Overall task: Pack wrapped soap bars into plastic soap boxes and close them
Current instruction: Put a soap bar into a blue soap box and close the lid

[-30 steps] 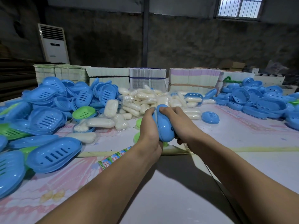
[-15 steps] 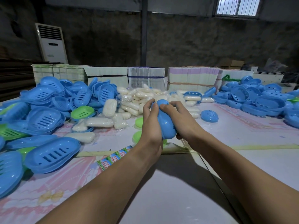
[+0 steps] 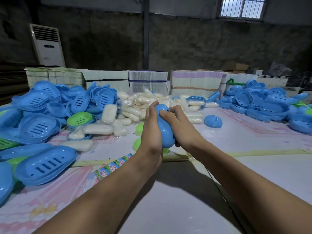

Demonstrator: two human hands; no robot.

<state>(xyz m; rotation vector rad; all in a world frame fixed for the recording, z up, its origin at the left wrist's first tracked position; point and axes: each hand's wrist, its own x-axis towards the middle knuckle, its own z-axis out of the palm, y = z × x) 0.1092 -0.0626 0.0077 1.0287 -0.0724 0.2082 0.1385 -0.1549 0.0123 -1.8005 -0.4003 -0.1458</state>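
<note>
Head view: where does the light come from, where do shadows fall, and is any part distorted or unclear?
Head view: daylight enters by the barred window; the back wall stays dark. The arms cast a shadow on the table toward the viewer. Wide-angle bending stretches the left blue trays. The blue soap box between left hand and right hand looks sharp.

Both forearms reach forward, left hand (image 3: 152, 130) and right hand (image 3: 183, 127) pressed together, fingers (image 3: 166, 113) curled.

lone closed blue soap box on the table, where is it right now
In the head view the closed blue soap box lies by itself on the table, just right of the right hand and in front of the wrapped soap pile.
</note>
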